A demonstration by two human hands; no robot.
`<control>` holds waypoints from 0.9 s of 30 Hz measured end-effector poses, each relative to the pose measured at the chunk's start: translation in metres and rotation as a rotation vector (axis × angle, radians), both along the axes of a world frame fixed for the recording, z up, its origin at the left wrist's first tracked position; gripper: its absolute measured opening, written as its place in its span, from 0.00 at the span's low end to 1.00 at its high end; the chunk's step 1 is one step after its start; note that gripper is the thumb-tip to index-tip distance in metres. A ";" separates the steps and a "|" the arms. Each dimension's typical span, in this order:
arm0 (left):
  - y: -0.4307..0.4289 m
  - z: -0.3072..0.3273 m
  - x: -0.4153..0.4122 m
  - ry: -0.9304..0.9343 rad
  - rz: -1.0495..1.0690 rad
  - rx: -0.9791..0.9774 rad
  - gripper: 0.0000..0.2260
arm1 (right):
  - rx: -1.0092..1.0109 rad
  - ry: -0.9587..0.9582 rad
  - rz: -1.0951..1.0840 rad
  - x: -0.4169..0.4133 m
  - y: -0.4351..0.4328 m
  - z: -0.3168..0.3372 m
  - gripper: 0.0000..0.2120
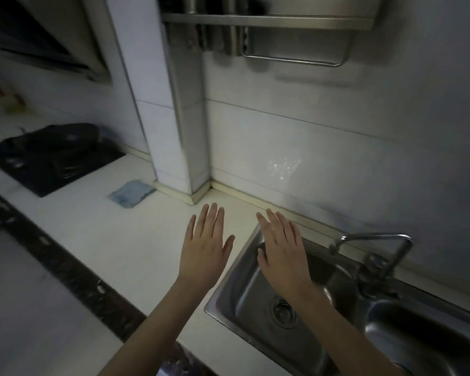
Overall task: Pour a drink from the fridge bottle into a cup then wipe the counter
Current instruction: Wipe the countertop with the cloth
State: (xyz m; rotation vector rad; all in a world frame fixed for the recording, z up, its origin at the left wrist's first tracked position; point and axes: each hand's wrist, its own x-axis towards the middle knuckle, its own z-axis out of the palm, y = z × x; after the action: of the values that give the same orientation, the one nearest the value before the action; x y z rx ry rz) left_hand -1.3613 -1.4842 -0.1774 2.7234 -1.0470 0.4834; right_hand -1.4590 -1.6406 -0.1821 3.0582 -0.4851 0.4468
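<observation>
Held flat, fingers straight, empty: left hand (205, 248) over the counter (114, 240), right hand (281, 253) over the sink (242, 291) corner. No bottle or cup in view; fetch from the fridge first. Save the blue cloth (132, 196), far left by the pillar (174, 118), for wiping.

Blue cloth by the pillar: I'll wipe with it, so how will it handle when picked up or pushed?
The blue cloth lies flat and folded, so it probably droops and unfolds when lifted. It looks thin, likely light. Pushed on the smooth counter, it probably slides or bunches, not rolls.
</observation>
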 end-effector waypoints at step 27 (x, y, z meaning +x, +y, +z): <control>0.335 0.022 0.300 -0.025 0.205 -0.126 0.28 | 0.015 -0.193 0.213 0.339 0.319 0.023 0.29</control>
State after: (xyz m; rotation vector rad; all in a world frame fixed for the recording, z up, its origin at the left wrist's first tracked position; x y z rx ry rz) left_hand -1.0608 -1.1492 -0.1558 2.7297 -0.7186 0.5954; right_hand -1.1199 -1.3218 -0.1589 3.1098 -0.1641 0.7532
